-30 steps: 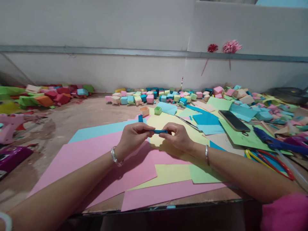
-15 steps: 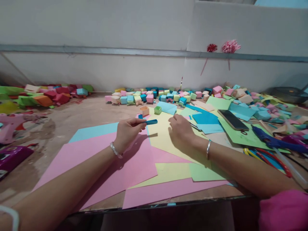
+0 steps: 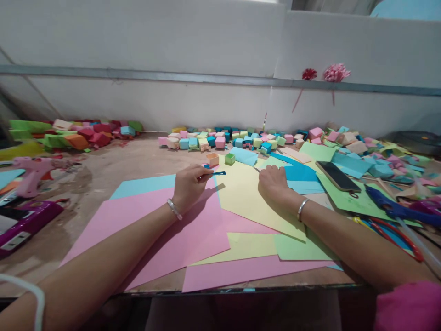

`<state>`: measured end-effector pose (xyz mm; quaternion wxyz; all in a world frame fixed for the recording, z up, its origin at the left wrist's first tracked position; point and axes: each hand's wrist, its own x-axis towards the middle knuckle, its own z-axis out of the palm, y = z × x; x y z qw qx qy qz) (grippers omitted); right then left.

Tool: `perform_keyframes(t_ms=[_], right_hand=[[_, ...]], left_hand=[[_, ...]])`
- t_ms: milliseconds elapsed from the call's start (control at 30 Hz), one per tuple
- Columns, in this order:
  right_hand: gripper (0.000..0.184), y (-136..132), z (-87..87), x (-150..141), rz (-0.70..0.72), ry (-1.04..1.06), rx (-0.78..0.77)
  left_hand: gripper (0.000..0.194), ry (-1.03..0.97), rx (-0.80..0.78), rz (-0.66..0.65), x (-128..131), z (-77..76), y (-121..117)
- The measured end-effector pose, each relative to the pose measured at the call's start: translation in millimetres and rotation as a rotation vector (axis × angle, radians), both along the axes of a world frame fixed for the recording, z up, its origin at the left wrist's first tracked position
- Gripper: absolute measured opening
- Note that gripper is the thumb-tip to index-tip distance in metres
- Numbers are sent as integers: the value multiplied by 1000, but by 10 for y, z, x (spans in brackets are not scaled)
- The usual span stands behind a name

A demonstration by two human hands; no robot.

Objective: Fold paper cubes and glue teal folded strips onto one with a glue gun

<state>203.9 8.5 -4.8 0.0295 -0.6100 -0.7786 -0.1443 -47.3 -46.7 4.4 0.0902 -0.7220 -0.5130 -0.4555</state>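
Note:
My left hand [image 3: 191,186] pinches a narrow folded strip of dark blue paper [image 3: 219,173] between thumb and fingers, held above the pink sheet [image 3: 165,230]. My right hand [image 3: 274,179] rests low over the yellow sheet [image 3: 248,193], beside blue paper [image 3: 303,174]. Its fingers are curled down, and a thin dark tip pokes out on their left; what they hold is hidden. Just beyond my left hand stand a small open peach paper box [image 3: 212,159] and a small open green paper box [image 3: 229,159].
Many small folded paper boxes [image 3: 193,143] line the wall, with more coloured pieces [image 3: 93,133] at the left. A phone [image 3: 337,176], a blue glue gun [image 3: 392,202] and red-handled scissors [image 3: 396,236] lie right. A pink glue gun [image 3: 32,174] and purple device [image 3: 31,225] lie left.
My right hand has moved onto the dark slender metal tool that lay beside it, now mostly covered. My left hand has turned the blue strip so it shows thinner. The view has shifted slightly.

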Motion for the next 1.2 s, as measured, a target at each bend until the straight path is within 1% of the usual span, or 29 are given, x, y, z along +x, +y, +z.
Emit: perform_keyframes(t_ms=[133, 167, 233, 267, 333, 400, 467, 533, 667, 833, 1067, 1200], right_hand=[[27, -14, 5, 9, -32, 3, -5], [28, -26, 2, 2, -31, 4, 12], [29, -71, -6, -29, 4, 6, 93], [31, -102, -10, -52, 47, 6, 150], [32, -177, -17, -104, 187, 2, 255], [30, -252, -21, -154, 356, -6, 319], [29, -309, -21, -188, 494, -7, 365], [30, -340, -19, -203, 559, -2, 399], [31, -361, -8, -199, 576, 2, 414], [23, -391, 3, -197, 616, 12, 365], [28, -401, -12, -220, 632, -4, 373], [31, -398, -16, -219, 633, -13, 384]], left_hand=[[18, 185, 13, 38, -31, -10, 8], [20, 224, 13, 46, -26, -11, 1], [21, 288, 16, 61, -12, -5, -17], [22, 309, 17, 68, -4, 1, -26], [22, 327, 13, 90, 6, 15, -39], [22, 312, 8, 122, 6, 30, -42], [22, 285, 7, 148, 0, 39, -39], [21, 273, 9, 152, -2, 41, -38], [22, 294, 21, 118, 34, 34, -67], [22, 303, 49, 105, 111, 37, -125], [25, 396, 123, 43, 173, 43, -176], [27, 415, 115, 3, 199, 47, -204]])
